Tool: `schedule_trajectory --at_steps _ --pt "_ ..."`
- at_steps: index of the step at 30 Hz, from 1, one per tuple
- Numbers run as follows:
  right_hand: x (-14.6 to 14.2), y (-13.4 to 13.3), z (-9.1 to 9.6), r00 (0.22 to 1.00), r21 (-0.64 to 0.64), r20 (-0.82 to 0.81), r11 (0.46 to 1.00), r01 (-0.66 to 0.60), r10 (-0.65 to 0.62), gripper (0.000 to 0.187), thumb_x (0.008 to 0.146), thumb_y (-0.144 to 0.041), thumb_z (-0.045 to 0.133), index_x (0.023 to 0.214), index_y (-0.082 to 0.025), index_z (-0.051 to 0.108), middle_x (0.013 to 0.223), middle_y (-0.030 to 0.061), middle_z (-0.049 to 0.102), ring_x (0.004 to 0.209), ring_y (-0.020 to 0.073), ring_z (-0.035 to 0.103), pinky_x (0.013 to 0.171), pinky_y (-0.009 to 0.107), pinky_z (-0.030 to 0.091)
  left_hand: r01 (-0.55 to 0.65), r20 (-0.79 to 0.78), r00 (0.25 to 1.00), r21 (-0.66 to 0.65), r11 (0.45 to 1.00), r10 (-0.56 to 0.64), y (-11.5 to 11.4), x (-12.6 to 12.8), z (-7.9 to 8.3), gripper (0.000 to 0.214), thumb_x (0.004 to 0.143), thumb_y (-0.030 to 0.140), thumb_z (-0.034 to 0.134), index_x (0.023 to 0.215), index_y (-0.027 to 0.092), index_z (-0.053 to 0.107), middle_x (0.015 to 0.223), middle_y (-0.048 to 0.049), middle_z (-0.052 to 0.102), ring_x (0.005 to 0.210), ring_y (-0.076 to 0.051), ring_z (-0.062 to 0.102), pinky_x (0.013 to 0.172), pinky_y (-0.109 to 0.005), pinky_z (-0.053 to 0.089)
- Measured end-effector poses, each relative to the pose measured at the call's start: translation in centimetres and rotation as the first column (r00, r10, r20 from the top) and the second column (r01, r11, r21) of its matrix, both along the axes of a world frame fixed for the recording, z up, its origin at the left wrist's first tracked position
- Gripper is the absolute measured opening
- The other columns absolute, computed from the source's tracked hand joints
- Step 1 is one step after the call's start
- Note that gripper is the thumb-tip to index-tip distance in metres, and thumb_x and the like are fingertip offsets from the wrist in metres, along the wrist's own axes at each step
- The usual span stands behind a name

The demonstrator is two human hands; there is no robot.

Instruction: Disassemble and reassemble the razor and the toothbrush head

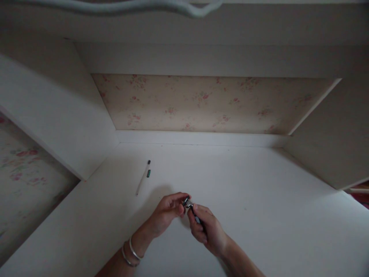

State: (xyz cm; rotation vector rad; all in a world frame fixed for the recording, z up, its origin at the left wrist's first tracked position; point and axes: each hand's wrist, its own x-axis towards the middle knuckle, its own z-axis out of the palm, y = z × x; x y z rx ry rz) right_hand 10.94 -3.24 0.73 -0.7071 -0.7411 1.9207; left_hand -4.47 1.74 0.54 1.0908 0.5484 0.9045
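Observation:
Both hands meet over the white desk at the lower middle of the head view. My right hand (210,227) is wrapped round the dark handle of a razor (189,204), which tilts up to the left. Its metallic neck shows between the hands. My left hand (165,212) pinches the dark head of the razor between thumb and fingers; the fingers partly cover it, so whether head and handle are fully joined cannot be made out. Further left lie a pale toothbrush (141,181) with a dark head and a small green-and-black rectangular piece (148,173), which looks like a razor cartridge.
The white desk (259,219) is bounded by a pale panel on the left (57,104) and another on the right (323,146). Floral wallpaper (198,104) covers the back below a shelf (201,59). A pale cable (109,8) crosses the top.

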Motion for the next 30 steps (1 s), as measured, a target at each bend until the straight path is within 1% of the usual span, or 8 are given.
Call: schedule_trajectory --at_steps 5,12,15,22,25,30 --pt "-0.27 -0.09 0.05 0.999 0.020 0.017 0.999 0.030 -0.030 0.036 0.089 -0.045 0.052 0.069 -0.015 0.052 0.045 -0.0102 0.029 0.033 0.0014 0.015 0.030 0.015 0.010 0.015 0.005 1.000 -0.023 1.000 -0.015 0.02 -0.10 0.09 0.050 0.066 0.044 0.075 0.105 0.014 0.068 0.079 -0.0039 0.058 0.068 -0.012 0.045 0.064 -0.026 0.036" --pt "0.28 -0.08 0.31 0.995 -0.017 -0.089 0.999 -0.042 0.041 0.036 0.087 -0.045 0.054 0.067 -0.016 0.050 0.044 -0.0107 0.028 0.031 0.0013 0.015 0.029 0.015 0.011 0.066 0.176 0.984 -0.171 0.983 -0.035 0.23 -0.13 0.06 0.044 0.062 0.040 0.079 0.099 0.018 0.072 0.079 -0.0044 0.062 0.064 -0.011 0.048 0.064 -0.027 0.035" --pt "0.48 -0.07 0.29 0.996 -0.010 -0.085 1.000 -0.017 0.016 0.037 0.086 -0.046 0.055 0.065 -0.016 0.049 0.045 -0.0103 0.029 0.032 0.0011 0.016 0.029 0.015 0.011 0.063 0.218 0.976 -0.190 0.980 -0.021 0.27 -0.22 0.34 0.044 0.061 0.037 0.081 0.100 0.018 0.071 0.078 -0.0036 0.062 0.062 -0.010 0.047 0.064 -0.027 0.035" --pt "0.43 0.16 -0.05 0.999 0.004 -0.022 0.999 0.041 -0.041 0.038 0.086 -0.047 0.055 0.066 -0.016 0.049 0.045 -0.0102 0.030 0.032 0.0012 0.015 0.030 0.015 0.010 0.064 0.216 0.976 -0.184 0.981 -0.024 0.34 -0.25 0.35 0.042 0.065 0.037 0.078 0.101 0.017 0.071 0.075 -0.0025 0.060 0.062 -0.010 0.047 0.064 -0.027 0.034" --pt "0.50 0.28 -0.09 0.998 0.000 -0.026 0.999 0.054 -0.054 0.037 0.086 -0.047 0.055 0.066 -0.016 0.049 0.045 -0.0101 0.030 0.032 0.0015 0.016 0.030 0.015 0.010 0.056 0.192 0.981 -0.166 0.985 -0.024 0.37 -0.23 0.33 0.043 0.066 0.038 0.077 0.102 0.016 0.070 0.076 -0.0026 0.060 0.063 -0.010 0.046 0.064 -0.027 0.034" --pt "0.52 0.39 -0.15 0.996 0.004 -0.036 0.997 0.077 -0.077 0.037 0.089 -0.045 0.051 0.065 -0.016 0.048 0.045 -0.0095 0.031 0.031 0.0018 0.018 0.030 0.016 0.012 0.014 0.146 0.989 -0.155 0.988 0.009 0.42 -0.23 0.34 0.043 0.066 0.040 0.077 0.102 0.016 0.070 0.075 -0.0023 0.059 0.063 -0.010 0.047 0.063 -0.026 0.034"
